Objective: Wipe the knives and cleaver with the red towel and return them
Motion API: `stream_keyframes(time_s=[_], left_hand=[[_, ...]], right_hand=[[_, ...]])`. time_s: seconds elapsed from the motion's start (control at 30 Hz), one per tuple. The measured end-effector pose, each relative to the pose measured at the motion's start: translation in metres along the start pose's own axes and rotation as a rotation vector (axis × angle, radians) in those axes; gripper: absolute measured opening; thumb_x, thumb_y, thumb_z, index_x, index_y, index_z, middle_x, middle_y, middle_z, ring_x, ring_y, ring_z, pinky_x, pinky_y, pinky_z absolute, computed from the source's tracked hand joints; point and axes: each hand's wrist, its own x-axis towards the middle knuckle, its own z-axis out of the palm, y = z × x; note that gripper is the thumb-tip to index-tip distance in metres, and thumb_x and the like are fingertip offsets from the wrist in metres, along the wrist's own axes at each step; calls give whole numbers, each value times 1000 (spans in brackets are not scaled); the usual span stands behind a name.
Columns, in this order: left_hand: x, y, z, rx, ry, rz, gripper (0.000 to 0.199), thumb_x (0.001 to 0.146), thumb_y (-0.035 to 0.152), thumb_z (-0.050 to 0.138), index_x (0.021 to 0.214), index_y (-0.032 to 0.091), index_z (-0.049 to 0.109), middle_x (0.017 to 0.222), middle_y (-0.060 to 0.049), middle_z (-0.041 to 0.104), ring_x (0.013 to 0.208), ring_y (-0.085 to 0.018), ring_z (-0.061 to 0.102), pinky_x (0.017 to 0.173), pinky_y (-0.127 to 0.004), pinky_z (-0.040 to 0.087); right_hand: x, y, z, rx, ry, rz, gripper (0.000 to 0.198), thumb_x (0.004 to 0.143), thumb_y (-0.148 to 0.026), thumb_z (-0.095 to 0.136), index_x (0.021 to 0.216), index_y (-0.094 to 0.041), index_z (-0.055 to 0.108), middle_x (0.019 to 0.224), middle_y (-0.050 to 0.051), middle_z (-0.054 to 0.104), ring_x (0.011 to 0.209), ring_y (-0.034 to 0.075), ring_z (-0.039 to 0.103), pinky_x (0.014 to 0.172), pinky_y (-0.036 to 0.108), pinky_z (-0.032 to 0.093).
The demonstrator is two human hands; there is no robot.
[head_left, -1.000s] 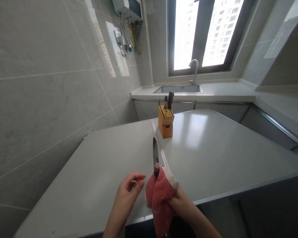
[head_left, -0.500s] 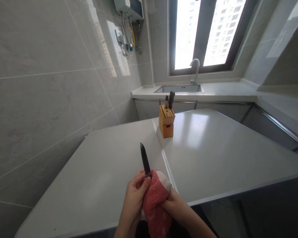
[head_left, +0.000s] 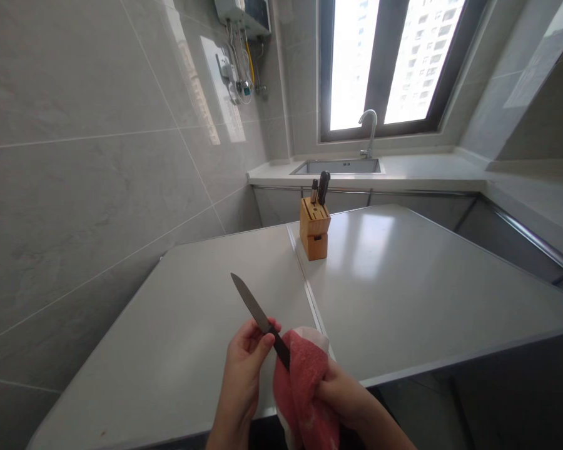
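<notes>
Your left hand pinches a thin, pointy metal knife by its black handle, above the smooth white tabletop, near side. Your right hand grips a fuzzy red-and-white cloth around the handle's end. Farther stands a boxy wooden block.

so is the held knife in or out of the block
Out: the left hand holds the knife, with a gap to the block.

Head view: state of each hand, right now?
Left hand: closed, pinching the knife.
Right hand: holding the red towel; whether it grips the knife through it, can't tell.
</notes>
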Motion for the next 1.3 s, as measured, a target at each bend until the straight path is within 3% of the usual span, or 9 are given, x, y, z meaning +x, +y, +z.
stream_keyframes(time_s=[0.13, 0.3, 0.4, 0.57, 0.77, 1.03, 1.17, 1.3], left_hand=[[1, 5, 0, 15, -6, 36, 33, 66, 33, 80, 89, 14, 67, 77, -5, 70, 78, -16, 63, 74, -24, 49], [-2, 5, 3, 84, -81, 11, 27, 66, 28, 80, 83, 14, 64, 81, -5, 69, 80, -17, 64, 75, -25, 49], [-3, -2, 5, 104, -94, 5, 23, 67, 24, 79, 78, 15, 61, 81, -4, 68, 81, -16, 63, 77, -25, 48], [-4, -8, 4, 173, -25, 48, 23, 67, 24, 78, 78, 15, 60, 79, -3, 67, 80, -16, 62, 76, -25, 47], [-5, -5, 3, 168, 54, 94, 24, 67, 27, 77, 77, 15, 59, 80, -4, 67, 82, -17, 63, 78, -27, 48], [-2, 0, 6, 125, 100, 97, 26, 64, 27, 79, 75, 16, 59, 80, -2, 69, 80, -15, 64, 77, -24, 51], [1, 4, 6, 118, 138, 100, 26, 65, 30, 79, 78, 15, 62, 80, -4, 71, 81, -16, 66, 78, -26, 52], [2, 4, 4, 110, 141, 82, 32, 66, 31, 79, 89, 14, 65, 81, -4, 71, 79, -17, 67, 77, -27, 53]], right_hand=[[0, -5, 4, 12, -42, -1, 52, 67, -22, 76, 117, -21, 61, 107, 5, 69, 102, 25, 61, 94, 39, 45], [3, -14, 14, -23, -2, -48, 57, 66, -18, 74, 121, -24, 58, 115, 4, 66, 114, 27, 56, 100, 39, 41], [5, -16, 15, -103, 39, -78, 51, 68, -19, 71, 118, -23, 59, 112, 3, 67, 110, 26, 59, 99, 40, 43], [6, -20, 18, -344, 43, -184, 49, 72, -16, 65, 119, -22, 58, 110, 4, 67, 101, 25, 61, 95, 39, 45], [6, -27, 20, -435, 14, -254, 53, 74, -15, 62, 126, -24, 54, 123, 5, 61, 112, 24, 55, 102, 37, 39], [5, 0, 6, -34, 130, -67, 44, 72, -32, 74, 111, -17, 61, 106, 7, 69, 101, 25, 61, 93, 38, 45], [8, 3, 7, 197, 108, 66, 43, 65, -30, 80, 103, -16, 66, 92, 6, 71, 83, 19, 65, 80, 30, 49], [10, 3, 10, 300, 95, 86, 44, 60, -25, 83, 101, -15, 68, 90, 7, 72, 79, 17, 65, 76, 27, 49]])
